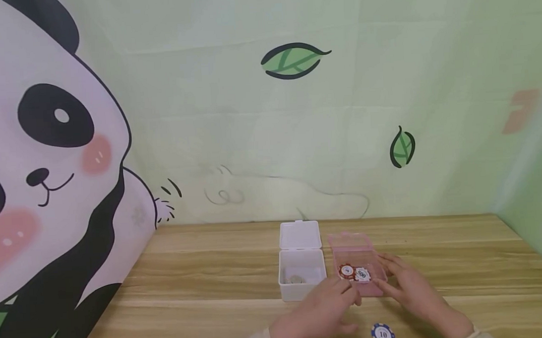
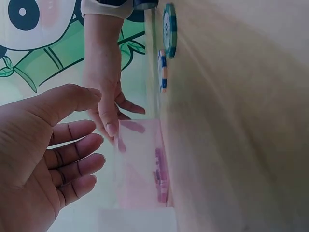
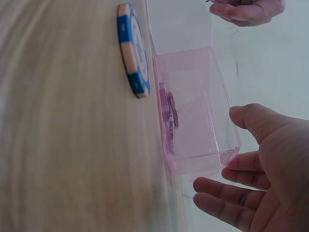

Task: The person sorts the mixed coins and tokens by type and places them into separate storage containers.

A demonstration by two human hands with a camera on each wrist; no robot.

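Observation:
A translucent pink box (image 1: pixel 377 289) stands on the table with its lid folded back. Inside lie a red chip (image 1: pixel 346 271) marked 5 and a white chip (image 1: pixel 362 274). At the box's right end my right hand (image 1: pixel 414 286) holds it, thumb near the front corner, fingers along the side. My left hand (image 1: pixel 320 305) hovers before the two boxes, fingers loosely bent and nothing in them. A blue-edged chip (image 1: pixel 383 334) marked 10 lies on the table between my hands. Nearer in the left wrist view is a green-edged chip (image 2: pixel 170 31).
Left of the pink box stands a white box (image 1: pixel 294 292), its lid folded back, with coin-like discs (image 1: pixel 295 279) inside. The wooden table (image 1: pixel 212 272) meets a green printed cloth (image 1: pixel 232 115) behind, and a panda picture covers the left side.

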